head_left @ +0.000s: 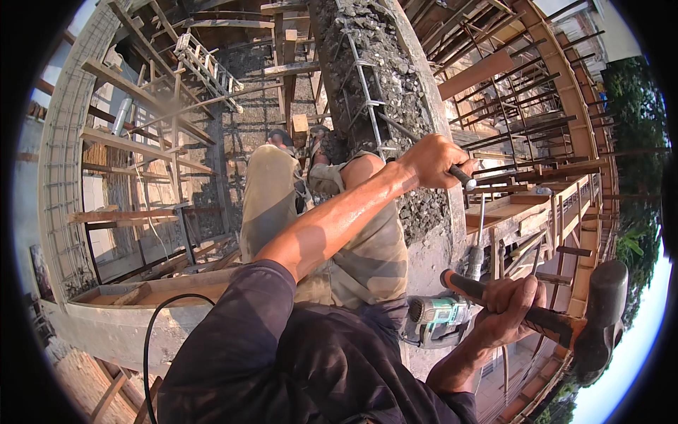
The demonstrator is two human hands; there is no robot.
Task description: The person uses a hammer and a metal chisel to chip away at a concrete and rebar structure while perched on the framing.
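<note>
My left hand [434,162] is wrapped round a steel chisel [462,175], its struck end pointing toward me. The chisel's shaft slants down to the left, toward broken concrete [392,67] with exposed rebar [361,74]; its tip is hard to make out. My right hand [510,304] grips a sledgehammer [599,311] by its black and orange handle. The dark hammer head hangs out to the right, apart from the chisel. Beside my right thigh lies a green and grey power breaker [441,311] with a long bit.
Timber props and planks [141,152] stand below on the left, by a wall form with a rebar grid [63,169]. Dark rebar bars [522,134] jut out at the right. A black cable [150,339] loops at lower left. My feet [318,145] are beside the rubble.
</note>
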